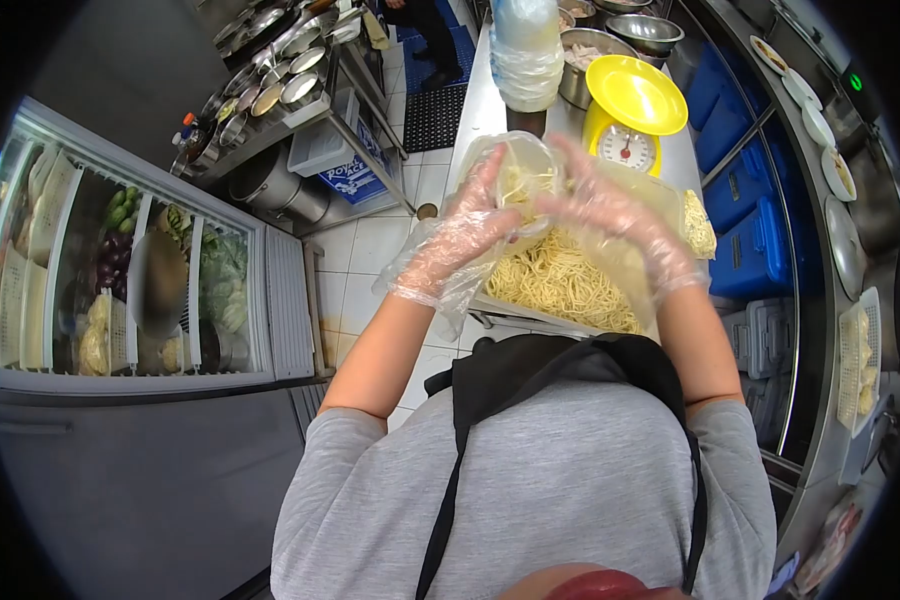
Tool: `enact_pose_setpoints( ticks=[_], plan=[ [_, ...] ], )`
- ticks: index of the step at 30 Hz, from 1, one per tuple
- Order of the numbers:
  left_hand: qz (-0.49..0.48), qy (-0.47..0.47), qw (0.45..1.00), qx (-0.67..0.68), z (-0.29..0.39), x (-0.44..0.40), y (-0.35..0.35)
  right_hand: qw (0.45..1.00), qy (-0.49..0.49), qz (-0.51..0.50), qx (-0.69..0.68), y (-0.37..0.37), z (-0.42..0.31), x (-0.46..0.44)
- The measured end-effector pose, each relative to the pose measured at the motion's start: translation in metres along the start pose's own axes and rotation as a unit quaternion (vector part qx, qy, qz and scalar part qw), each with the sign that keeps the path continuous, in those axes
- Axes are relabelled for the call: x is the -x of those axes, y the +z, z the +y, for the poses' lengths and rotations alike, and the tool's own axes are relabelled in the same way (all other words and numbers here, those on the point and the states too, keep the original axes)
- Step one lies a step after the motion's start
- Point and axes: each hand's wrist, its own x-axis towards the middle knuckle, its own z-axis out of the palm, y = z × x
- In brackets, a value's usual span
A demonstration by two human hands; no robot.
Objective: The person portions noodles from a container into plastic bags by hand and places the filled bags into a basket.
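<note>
Both hands wear clear plastic gloves. My left hand [460, 235] is wrapped round the left side of a translucent plastic bag [530, 160] with some noodles inside. On the bag's right side is my right hand [620, 215], blurred by motion, its fingers spread near the bag's opening; whether it touches the bag I cannot tell. Below the hands lies a large heap of yellow noodles [560, 285] in a tray. Just beyond them stands a yellow scale [625, 148] with a round dial and a yellow plate [637, 94] on top.
A stack of clear bags [525, 50] stands behind the hands, beside metal bowls [650, 32]. A filled noodle bag [699, 225] lies at the right edge. An open chiller [120, 270] is at left, blue bins [755, 240] at right. Another person [432, 35] stands at the far end.
</note>
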Motion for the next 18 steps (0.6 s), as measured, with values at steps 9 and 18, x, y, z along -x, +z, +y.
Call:
enact_pose_setpoints(
  ticks=[9, 18],
  plan=[
    [-0.002, -0.016, 0.994, 0.107, -0.006, 0.008, -0.013, 0.981, -0.078, 0.032, -0.176, -0.048, -0.071, 0.009],
    [0.007, -0.035, 0.995, 0.093, 0.008, 0.003, -0.005, 0.980, -0.127, 0.125, -0.094, -0.149, -0.106, -0.026]
  ],
)
